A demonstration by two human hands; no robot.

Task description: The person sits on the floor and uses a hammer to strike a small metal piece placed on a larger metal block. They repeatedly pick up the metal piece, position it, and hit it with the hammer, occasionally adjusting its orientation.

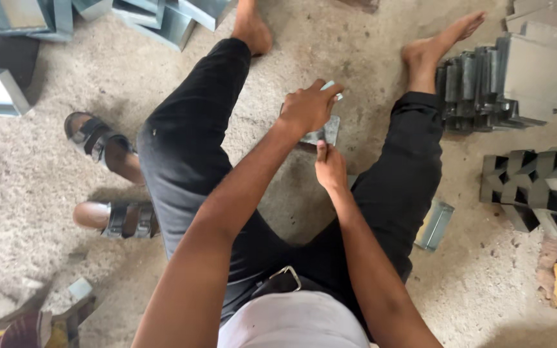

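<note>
A rough concrete floor [27, 167] lies under the seated person. The left hand [307, 106] grips the top of a small folded sheet-metal piece [327, 132] held between the legs; the right hand [330, 167] pinches its lower edge — thumb up against it. Outward: a stack of grey metal pieces [484, 87] by the right foot, sandals [108, 145] at left — another flat piece [434, 224] beside the right thigh.

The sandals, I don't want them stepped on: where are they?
In the head view, the sandals lie on the floor at the left, beside the person's left thigh.
</note>
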